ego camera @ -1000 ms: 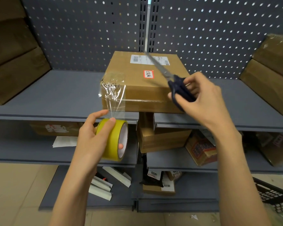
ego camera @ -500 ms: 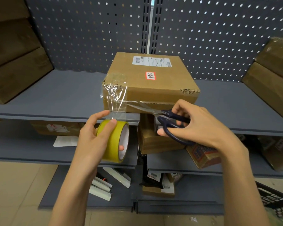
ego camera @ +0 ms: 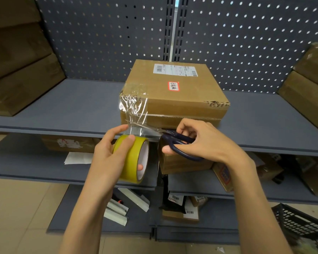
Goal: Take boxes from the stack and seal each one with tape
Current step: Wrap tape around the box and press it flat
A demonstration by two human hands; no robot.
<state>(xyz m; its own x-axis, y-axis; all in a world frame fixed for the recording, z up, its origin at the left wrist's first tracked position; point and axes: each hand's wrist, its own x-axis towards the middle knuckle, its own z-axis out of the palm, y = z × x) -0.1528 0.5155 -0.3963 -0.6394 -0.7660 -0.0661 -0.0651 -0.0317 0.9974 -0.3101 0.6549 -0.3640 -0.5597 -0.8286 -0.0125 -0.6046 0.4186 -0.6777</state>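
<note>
A brown cardboard box [ego camera: 174, 96] with a white shipping label and a red-edged sticker sits on the grey shelf [ego camera: 62, 114] at its front edge. Clear tape [ego camera: 134, 110] runs from the box's front left corner down to a yellow tape roll [ego camera: 131, 160]. My left hand [ego camera: 108, 158] grips the roll just below the shelf edge. My right hand [ego camera: 206, 143] holds dark-handled scissors [ego camera: 174, 142], their blades reaching left across the stretched tape just above the roll.
Stacked brown boxes stand at the shelf's far left [ego camera: 20, 70] and far right [ego camera: 308, 88]. A perforated back panel [ego camera: 99, 33] closes the shelf behind. Lower shelves hold smaller boxes [ego camera: 182, 162], paper and packets. A black basket [ego camera: 301, 222] sits at the bottom right.
My right hand has brought the scissors down from above the box to the tape strip, and the blades now reach across the tape. My left hand keeps the roll in place.
</note>
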